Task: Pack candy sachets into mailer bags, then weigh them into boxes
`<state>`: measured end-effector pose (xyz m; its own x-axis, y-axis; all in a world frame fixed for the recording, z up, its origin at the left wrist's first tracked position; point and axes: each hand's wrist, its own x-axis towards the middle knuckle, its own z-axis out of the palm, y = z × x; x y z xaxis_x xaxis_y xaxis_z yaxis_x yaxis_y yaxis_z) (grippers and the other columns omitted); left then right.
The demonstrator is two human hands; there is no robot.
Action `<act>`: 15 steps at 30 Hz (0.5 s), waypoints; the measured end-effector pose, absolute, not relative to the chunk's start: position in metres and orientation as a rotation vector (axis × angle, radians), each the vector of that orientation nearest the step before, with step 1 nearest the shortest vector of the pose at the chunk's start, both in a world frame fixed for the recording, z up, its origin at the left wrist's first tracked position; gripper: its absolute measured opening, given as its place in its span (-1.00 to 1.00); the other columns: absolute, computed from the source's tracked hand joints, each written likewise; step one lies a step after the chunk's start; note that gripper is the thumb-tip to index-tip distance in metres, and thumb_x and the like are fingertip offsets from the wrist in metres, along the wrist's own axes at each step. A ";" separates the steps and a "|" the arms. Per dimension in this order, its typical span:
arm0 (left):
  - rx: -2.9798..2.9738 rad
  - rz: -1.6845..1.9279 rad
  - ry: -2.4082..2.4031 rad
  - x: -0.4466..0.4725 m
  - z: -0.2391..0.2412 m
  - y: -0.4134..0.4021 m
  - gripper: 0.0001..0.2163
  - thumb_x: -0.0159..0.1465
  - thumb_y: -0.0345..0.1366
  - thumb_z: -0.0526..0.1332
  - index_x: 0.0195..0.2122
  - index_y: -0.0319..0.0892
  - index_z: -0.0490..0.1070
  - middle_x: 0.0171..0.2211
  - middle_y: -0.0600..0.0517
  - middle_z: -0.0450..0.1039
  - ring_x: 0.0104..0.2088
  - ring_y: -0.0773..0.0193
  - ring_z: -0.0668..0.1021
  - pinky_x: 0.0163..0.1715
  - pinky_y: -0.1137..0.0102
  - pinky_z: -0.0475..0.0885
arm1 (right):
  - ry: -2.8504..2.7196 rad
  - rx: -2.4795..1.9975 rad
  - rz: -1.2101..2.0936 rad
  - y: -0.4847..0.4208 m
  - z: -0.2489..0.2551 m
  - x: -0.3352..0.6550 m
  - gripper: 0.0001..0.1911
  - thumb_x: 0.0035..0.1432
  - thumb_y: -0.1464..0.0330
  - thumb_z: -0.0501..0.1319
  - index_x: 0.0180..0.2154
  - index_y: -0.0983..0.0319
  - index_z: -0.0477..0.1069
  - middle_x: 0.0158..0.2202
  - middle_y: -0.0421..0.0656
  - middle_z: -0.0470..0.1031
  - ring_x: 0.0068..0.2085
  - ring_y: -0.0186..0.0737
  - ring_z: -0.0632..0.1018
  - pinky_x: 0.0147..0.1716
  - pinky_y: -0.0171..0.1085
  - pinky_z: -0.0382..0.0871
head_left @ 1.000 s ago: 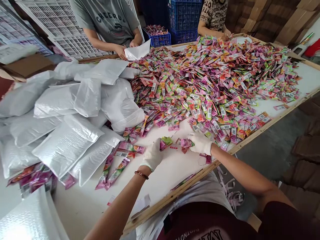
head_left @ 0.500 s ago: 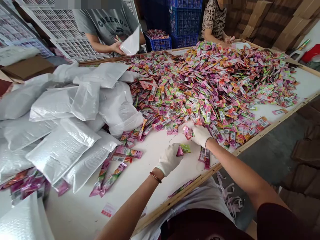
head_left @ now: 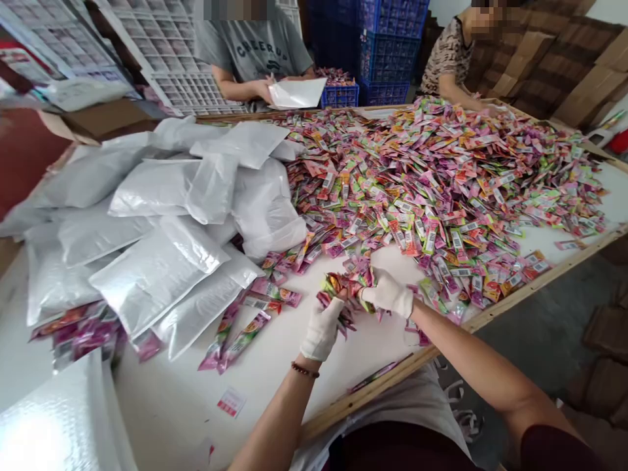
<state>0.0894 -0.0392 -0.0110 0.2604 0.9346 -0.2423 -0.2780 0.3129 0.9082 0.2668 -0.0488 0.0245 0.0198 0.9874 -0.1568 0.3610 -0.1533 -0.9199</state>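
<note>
My gloved left hand (head_left: 321, 328) closes around a bunch of small, colourful stick sachets (head_left: 335, 284) above the white table (head_left: 289, 347). Close by on its right, my gloved right hand (head_left: 391, 294) grips more sachets (head_left: 366, 271). The two bunches meet between my hands, so I cannot see exactly where one ends. Beyond my hands spreads a large heap of loose sachets (head_left: 417, 170) in pink, green, orange and purple, many showing barcodes. A few longer sachets (head_left: 245, 340) lie to the left of my left hand.
Stuffed silvery-white mailer bags (head_left: 157, 278) are piled on the left, with a flat bag stack (head_left: 63, 418) in the near corner. A wooden rim (head_left: 490, 312) edges the table. Across it, one person (head_left: 260, 52) holds a white bag; another person (head_left: 449, 62) reaches into the heap. Blue crates (head_left: 390, 52) stand behind.
My hands have gathered sachets into bunches and come together. The view has shifted a little left. The person opposite has lowered the white bag; the other person's arm reaches further into the heap.
</note>
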 end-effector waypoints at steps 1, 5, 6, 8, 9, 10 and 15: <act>0.843 0.999 0.916 0.089 -0.010 -0.038 -0.65 0.09 -0.03 0.45 -0.30 -0.22 0.54 -0.43 0.02 0.53 -0.37 0.23 0.56 -0.32 0.36 0.50 | -1.401 -1.582 1.097 -0.046 0.020 0.253 -0.84 -0.03 0.39 0.22 -0.32 0.23 0.47 -0.42 -0.23 0.54 -0.39 -0.28 0.48 -0.34 -0.32 0.39; 0.685 1.035 0.829 0.078 -0.003 -0.034 -0.55 0.06 0.00 0.48 -0.18 -0.23 0.55 -0.32 -0.04 0.60 -0.27 0.15 0.61 -0.20 0.30 0.54 | -1.388 -1.522 1.124 -0.038 0.008 0.213 -0.77 -0.07 0.41 0.22 -0.28 0.24 0.51 -0.37 -0.21 0.57 -0.30 -0.24 0.52 -0.26 -0.31 0.43; 0.639 1.019 0.811 0.074 -0.001 -0.033 -0.54 0.03 0.00 0.49 -0.18 -0.24 0.55 -0.31 -0.05 0.60 -0.26 0.13 0.62 -0.20 0.27 0.55 | -1.383 -1.492 1.186 -0.038 0.008 0.208 -0.76 -0.07 0.41 0.24 -0.27 0.24 0.52 -0.38 -0.22 0.58 -0.29 -0.23 0.53 -0.27 -0.31 0.45; 0.570 0.985 0.781 0.067 0.001 -0.030 -0.55 -0.01 -0.05 0.52 -0.22 -0.25 0.55 -0.32 -0.05 0.60 -0.29 0.12 0.62 -0.23 0.26 0.55 | -1.367 -1.433 1.313 -0.037 0.011 0.204 -0.76 -0.06 0.37 0.29 -0.26 0.24 0.53 -0.38 -0.22 0.59 -0.30 -0.22 0.56 -0.28 -0.30 0.48; 0.555 0.979 0.779 0.064 0.002 -0.028 -0.58 -0.03 -0.08 0.53 -0.24 -0.24 0.54 -0.33 -0.04 0.59 -0.31 0.13 0.61 -0.25 0.27 0.55 | -1.359 -1.417 1.361 -0.037 0.014 0.206 -0.77 -0.06 0.35 0.32 -0.27 0.24 0.53 -0.39 -0.23 0.59 -0.31 -0.22 0.57 -0.29 -0.29 0.50; 0.557 0.986 0.791 0.063 0.002 -0.027 -0.60 -0.04 -0.12 0.54 -0.28 -0.24 0.53 -0.34 -0.02 0.59 -0.34 0.16 0.60 -0.27 0.29 0.54 | -1.350 -1.420 1.402 -0.037 0.017 0.210 -0.77 -0.07 0.32 0.34 -0.29 0.24 0.53 -0.42 -0.23 0.58 -0.35 -0.22 0.57 -0.33 -0.29 0.51; 0.567 1.018 0.882 0.062 -0.002 -0.021 -0.71 -0.04 -0.20 0.51 -0.41 -0.23 0.49 -0.45 0.03 0.53 -0.41 0.24 0.56 -0.33 0.34 0.51 | -1.276 -1.752 1.216 -0.028 0.031 0.277 -0.77 -0.03 0.26 0.29 -0.31 0.25 0.51 -0.45 -0.16 0.57 -0.57 -0.22 0.50 -0.63 -0.27 0.39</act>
